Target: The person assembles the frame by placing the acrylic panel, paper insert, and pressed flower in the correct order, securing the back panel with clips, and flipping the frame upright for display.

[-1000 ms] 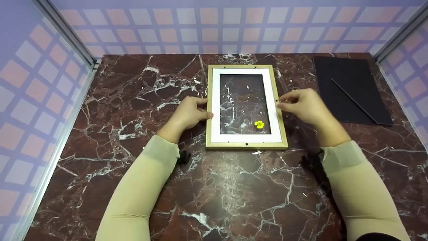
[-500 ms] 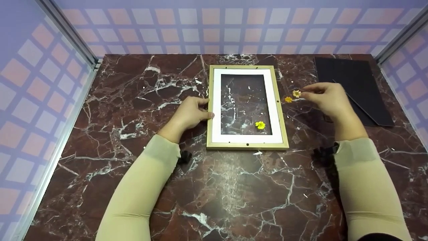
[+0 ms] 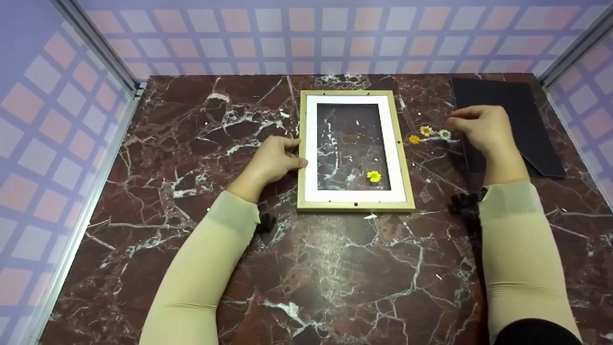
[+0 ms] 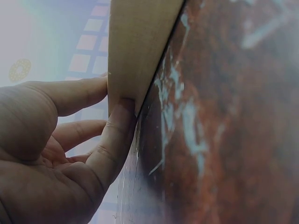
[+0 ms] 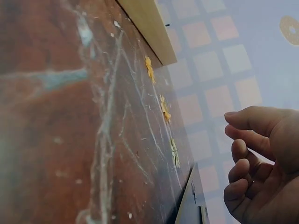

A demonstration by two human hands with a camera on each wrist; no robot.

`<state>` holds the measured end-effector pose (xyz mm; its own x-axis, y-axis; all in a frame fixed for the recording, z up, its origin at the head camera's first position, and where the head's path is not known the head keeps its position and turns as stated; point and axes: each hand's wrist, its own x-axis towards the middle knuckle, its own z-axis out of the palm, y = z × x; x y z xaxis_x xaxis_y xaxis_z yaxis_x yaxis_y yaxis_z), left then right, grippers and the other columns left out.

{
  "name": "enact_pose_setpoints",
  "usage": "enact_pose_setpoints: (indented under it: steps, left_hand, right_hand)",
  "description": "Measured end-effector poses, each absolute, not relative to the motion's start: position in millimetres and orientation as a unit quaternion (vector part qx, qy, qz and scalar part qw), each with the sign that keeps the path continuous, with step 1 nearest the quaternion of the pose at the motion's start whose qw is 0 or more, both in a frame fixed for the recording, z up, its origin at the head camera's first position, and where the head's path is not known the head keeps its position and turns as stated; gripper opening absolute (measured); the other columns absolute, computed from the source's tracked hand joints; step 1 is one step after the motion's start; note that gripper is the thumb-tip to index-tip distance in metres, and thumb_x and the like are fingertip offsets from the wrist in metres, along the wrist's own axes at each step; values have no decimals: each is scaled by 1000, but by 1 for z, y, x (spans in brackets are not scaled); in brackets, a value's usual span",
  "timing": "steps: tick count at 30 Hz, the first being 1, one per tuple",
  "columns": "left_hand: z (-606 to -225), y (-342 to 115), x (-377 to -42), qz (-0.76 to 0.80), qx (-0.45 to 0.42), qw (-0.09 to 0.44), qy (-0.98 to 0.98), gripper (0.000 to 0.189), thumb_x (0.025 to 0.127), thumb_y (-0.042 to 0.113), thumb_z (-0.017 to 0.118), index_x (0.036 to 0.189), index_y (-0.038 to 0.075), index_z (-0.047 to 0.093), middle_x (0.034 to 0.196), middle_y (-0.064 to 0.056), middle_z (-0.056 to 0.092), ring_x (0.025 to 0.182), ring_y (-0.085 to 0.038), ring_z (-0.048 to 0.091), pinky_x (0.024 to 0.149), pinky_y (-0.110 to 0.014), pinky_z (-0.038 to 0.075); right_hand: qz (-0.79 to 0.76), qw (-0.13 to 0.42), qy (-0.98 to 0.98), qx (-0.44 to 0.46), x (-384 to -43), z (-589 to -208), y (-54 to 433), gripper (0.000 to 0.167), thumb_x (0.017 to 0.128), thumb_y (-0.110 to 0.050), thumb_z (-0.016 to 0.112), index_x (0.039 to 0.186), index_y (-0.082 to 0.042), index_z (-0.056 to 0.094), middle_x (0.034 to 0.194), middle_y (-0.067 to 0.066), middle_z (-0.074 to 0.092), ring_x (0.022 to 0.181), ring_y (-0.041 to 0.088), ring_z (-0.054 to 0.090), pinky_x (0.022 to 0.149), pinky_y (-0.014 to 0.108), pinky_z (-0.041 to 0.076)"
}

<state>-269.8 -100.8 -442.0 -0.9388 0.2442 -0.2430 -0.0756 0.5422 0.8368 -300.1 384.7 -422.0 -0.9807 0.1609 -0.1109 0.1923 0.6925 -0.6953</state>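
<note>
A gold-edged picture frame [image 3: 301, 191] with a white mat lies on the marble-patterned table, and a yellow flower [image 3: 374, 177] sits inside the mat window. My left hand [image 3: 274, 160] holds the frame's left edge; in the left wrist view the fingertips press against its side. To the right of the frame, an orange flower [image 3: 413, 139], a pale yellow flower [image 3: 425, 131] and a white flower [image 3: 445, 134] lie in a row. Just beyond the white flower is my right hand [image 3: 486, 127], raised, fingers loosely bent, nothing seen between them.
A black board [image 3: 536, 143] lies at the far right, partly covered by my right hand. Tiled-pattern walls [image 3: 335, 43] stand behind the table and at both sides. Small white specks are scattered over the tabletop.
My right hand has moved away from the frame's right edge, right and back past the flowers, uncovering them. The left hand stays at the frame.
</note>
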Motion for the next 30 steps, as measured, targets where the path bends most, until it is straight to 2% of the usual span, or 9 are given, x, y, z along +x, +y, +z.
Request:
enact_pose_setpoints:
  steps: [4,8,16,22,26,30]
  left_hand:
    - [-443,-100,-270,474,48,171,863,69,100,11,86,162,0,57,124,-20,84,88,-12,74,76,-22,62]
    - [-443,-101,-270,468,45,167,866,69,99,11,87,161,1,58,129,-18,83,91,-13,75,79,-23,63]
    - [-443,-102,-271,474,48,168,863,70,99,11,87,161,0,58,138,-18,81,98,-16,79,88,-26,66]
    - [-445,-101,-273,483,53,171,857,70,99,10,87,162,1,57,139,-18,81,100,-17,79,82,-22,65]
    - [-445,-102,-272,490,52,169,853,70,99,8,87,162,0,57,139,-19,80,102,-18,79,82,-21,65]
    - [-445,-102,-271,486,52,167,856,69,99,9,87,161,0,58,136,-19,81,97,-15,78,80,-21,64]
  right_hand:
    - [-361,31,927,102,-303,-424,389,50,109,-42,75,145,-8,77,151,12,75,156,44,54,125,60,48]
    - [-340,46,934,101,-305,-427,391,50,109,-40,75,145,-5,76,162,28,62,159,51,49,128,69,45]
    - [-316,88,940,90,-306,-434,389,46,110,-39,75,143,-7,78,161,31,61,158,55,47,128,74,43]
    - [-292,94,947,99,-306,-435,390,49,109,-39,76,143,-4,77,164,34,57,161,60,39,134,76,33]
    - [-277,89,952,100,-306,-436,389,48,108,-40,77,140,-4,79,160,35,60,157,60,43,133,76,35]
    - [-272,91,952,105,-307,-438,390,48,107,-40,78,139,-4,80,160,35,60,155,60,46,131,76,38]
